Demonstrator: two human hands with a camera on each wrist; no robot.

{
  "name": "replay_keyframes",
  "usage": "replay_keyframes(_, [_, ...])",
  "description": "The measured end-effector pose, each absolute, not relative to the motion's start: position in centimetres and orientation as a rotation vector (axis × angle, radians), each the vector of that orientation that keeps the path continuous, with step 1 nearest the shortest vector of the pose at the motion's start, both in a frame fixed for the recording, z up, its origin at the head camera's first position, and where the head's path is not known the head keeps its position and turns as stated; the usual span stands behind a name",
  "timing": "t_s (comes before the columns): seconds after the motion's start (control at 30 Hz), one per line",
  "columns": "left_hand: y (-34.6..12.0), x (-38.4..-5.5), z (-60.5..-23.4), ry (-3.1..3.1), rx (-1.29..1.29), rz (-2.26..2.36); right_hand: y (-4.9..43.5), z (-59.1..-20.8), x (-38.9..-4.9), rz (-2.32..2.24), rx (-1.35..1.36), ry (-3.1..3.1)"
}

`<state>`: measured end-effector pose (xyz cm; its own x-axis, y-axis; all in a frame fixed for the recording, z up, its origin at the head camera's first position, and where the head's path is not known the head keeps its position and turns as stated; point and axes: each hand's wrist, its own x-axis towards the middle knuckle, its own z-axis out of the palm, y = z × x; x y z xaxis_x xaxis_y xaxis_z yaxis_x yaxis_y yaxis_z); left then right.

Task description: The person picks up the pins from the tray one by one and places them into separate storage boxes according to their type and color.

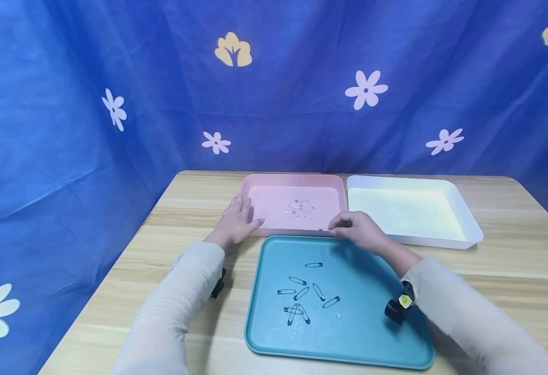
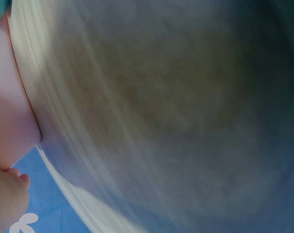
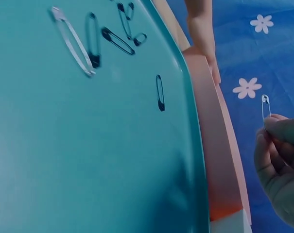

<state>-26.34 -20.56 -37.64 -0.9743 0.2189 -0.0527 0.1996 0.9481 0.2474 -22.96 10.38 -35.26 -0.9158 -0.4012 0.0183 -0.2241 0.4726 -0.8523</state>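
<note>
My right hand (image 1: 359,228) pinches a silver safety pin (image 3: 263,109) between thumb and fingertips, over the near right edge of the pink tray (image 1: 271,197). Fingers spread, my left hand (image 1: 237,221) rests at that tray's left rim. Inside the pink tray lies a small cluster of silver safety pins (image 1: 300,208). Just in front stands the teal tray (image 1: 372,333), where several black safety pins (image 1: 318,291) are scattered. Among them is one silver safety pin (image 3: 74,43), bigger in the right wrist view. The left wrist view mostly catches table, with part of the left hand at its edge.
A white tray (image 1: 402,211) stands right of the pink one, behind my right forearm. All three trays sit close together on a wooden table (image 1: 161,250). A blue curtain (image 1: 292,104) with flower prints hangs behind the table's far edge.
</note>
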Motion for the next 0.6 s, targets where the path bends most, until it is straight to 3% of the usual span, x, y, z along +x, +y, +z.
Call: replay_keyframes(0.6, [-20.5,-26.2,-37.5,3.008,0.304,0.369,5.9,-37.0,-27.3,-1.580,-0.374,2.513])
